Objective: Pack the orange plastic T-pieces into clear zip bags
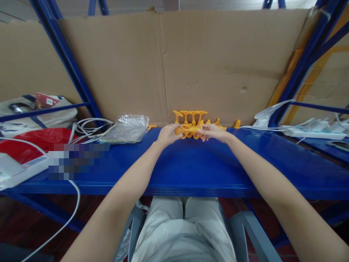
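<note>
The left hand (167,134) and the right hand (214,131) pinch, with curled fingers, both ends of an orange plastic toothed part (191,130) over the blue metal shelf (191,163), which I think needs an even grip.

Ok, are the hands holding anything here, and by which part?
Yes: an orange plastic piece, at the back of the blue shelf. The left hand pinches its left end, the right hand its right end.

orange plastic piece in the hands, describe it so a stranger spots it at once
Find the blue shelf backed by cardboard. At its far edge, the left hand and right hand hold the orange plastic piece. Unlike the small orange bits beside it, it has a row of upright prongs.
</note>
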{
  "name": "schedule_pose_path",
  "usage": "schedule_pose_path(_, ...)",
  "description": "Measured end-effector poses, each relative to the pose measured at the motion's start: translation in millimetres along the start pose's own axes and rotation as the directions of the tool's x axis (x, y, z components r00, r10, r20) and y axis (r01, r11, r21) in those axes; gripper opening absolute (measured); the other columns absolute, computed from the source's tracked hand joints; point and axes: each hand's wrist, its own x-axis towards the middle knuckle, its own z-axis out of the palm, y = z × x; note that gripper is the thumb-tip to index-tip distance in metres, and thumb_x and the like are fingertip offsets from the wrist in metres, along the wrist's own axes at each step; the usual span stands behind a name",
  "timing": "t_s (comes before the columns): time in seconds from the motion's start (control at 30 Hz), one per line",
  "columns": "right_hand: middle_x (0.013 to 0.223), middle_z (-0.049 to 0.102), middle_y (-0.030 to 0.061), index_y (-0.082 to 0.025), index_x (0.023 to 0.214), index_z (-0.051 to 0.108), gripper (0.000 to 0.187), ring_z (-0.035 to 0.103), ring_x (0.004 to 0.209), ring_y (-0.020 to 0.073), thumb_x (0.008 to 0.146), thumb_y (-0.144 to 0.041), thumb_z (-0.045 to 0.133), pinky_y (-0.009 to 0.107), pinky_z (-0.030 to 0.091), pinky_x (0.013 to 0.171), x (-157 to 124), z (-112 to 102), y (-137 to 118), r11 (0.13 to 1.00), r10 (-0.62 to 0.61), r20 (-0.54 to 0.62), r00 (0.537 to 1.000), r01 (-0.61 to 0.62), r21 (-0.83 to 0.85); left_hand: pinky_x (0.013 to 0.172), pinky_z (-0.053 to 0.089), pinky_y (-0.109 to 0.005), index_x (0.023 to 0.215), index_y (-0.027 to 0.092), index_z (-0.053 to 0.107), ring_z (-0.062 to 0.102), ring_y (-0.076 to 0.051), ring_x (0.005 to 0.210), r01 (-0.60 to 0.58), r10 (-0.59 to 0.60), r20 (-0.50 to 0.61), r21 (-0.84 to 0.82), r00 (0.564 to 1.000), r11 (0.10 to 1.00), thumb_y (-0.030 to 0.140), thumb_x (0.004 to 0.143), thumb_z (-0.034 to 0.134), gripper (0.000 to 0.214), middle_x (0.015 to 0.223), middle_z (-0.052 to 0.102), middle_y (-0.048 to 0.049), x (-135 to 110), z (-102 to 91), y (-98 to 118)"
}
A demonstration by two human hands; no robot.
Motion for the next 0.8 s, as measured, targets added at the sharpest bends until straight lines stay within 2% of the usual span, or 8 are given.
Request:
schedule_pose_path(0.07, 0.089, 0.072, 0.0038, -0.018, 0.107, 0.062, 0.042, 0.065, 0.06, 0.0097, 0.074, -0.037, 0.081, 0.02, 0.05, 0.053, 0.0, -4.0, 2.1, 0.998, -0.004, -0.011, 1.0, 0.005, 0.064, 0.07, 0.047, -0.027, 0.097, 0.02, 0.069, 0.068, -0.021, 0.082, 0.016, -0.016, 0.018, 0.013, 1.0, 1.0, 0.026, 0.075, 0.065, 0.023, 0.091, 0.074, -0.0044, 0.1, 0.2, -0.1)
schedule_pose_path(0.1, 0.09, 0.072, 0.0035, -0.019, 0.11, 0.061, 0.045, 0.065, 0.061, 0.01, 0.073, -0.034, 0.082, 0.021, 0.052, 0.055, 0.3, -5.4, 3.2, 0.997, -0.008, -0.028, 1.0, 0.01, 0.077, 0.07, 0.047, -0.027, 0.097, 0.02, 0.069, 0.068, -0.022, 0.082, 0.021, -0.022, 0.027, 0.017, 0.999, 1.0, 0.026, 0.075, 0.065, 0.023, 0.09, 0.074, -0.0045, 0.0, 0.1, -0.3)
schedule_pose_path(0.27, 0.064, 0.069, 0.0025, -0.016, 0.087, 0.067, 0.029, 0.061, 0.053, 0.0109, 0.082, -0.044, 0.073, 0.022, 0.049, 0.055, 2.5, -6.3, 5.5, 0.999, -0.019, -0.031, 0.999, 0.018, -0.033, 0.071, 0.048, -0.027, 0.099, 0.021, 0.069, 0.069, -0.022, 0.085, 0.031, -0.031, 0.045, 0.017, 0.998, 0.999, 0.029, 0.076, 0.065, 0.024, 0.092, 0.075, -0.0038, -1.2, -1.1, -0.3)
schedule_pose_path(0.4, 0.075, 0.075, 0.0055, -0.017, 0.077, 0.068, 0.036, 0.062, 0.053, 0.0103, 0.088, -0.051, 0.064, 0.025, 0.052, 0.062, 3.0, -4.4, 5.6, 0.999, -0.006, 0.008, 1.0, 0.006, -0.053, 0.072, 0.048, -0.028, 0.098, 0.021, 0.069, 0.069, -0.023, 0.087, 0.058, -0.059, 0.074, 0.01, 0.996, 0.998, 0.029, 0.076, 0.067, 0.024, 0.093, 0.075, -0.0051, -2.0, -0.8, 1.2)
schedule_pose_path(0.53, 0.082, 0.076, 0.007, -0.016, 0.075, 0.069, 0.041, 0.062, 0.053, 0.0096, 0.091, -0.053, 0.059, 0.03, 0.053, 0.071, 4.3, -3.7, 8.5, 0.998, 0.006, 0.034, 0.999, -0.004, -0.06, 0.074, 0.048, -0.028, 0.099, 0.02, 0.07, 0.069, -0.024, 0.089, 0.059, -0.059, 0.08, 0.009, 0.995, 0.998, 0.029, 0.077, 0.067, 0.024, 0.095, 0.075, -0.0063, -2.0, 0.6, 1.3)
schedule_pose_path(0.8, 0.086, 0.077, 0.0097, -0.015, 0.076, 0.068, 0.039, 0.061, 0.052, 0.0087, 0.092, -0.049, 0.06, 0.022, 0.047, 0.056, 5.4, -1.4, 8.4, 0.999, 0.034, 0.011, 0.999, -0.034, -0.025, 0.071, 0.048, -0.027, 0.1, 0.02, 0.069, 0.069, -0.023, 0.086, 0.067, -0.07, 0.089, 0.034, 0.994, 0.997, 0.031, 0.078, 0.067, 0.025, 0.093, 0.075, -0.0061, -1.9, 2.3, 0.6)
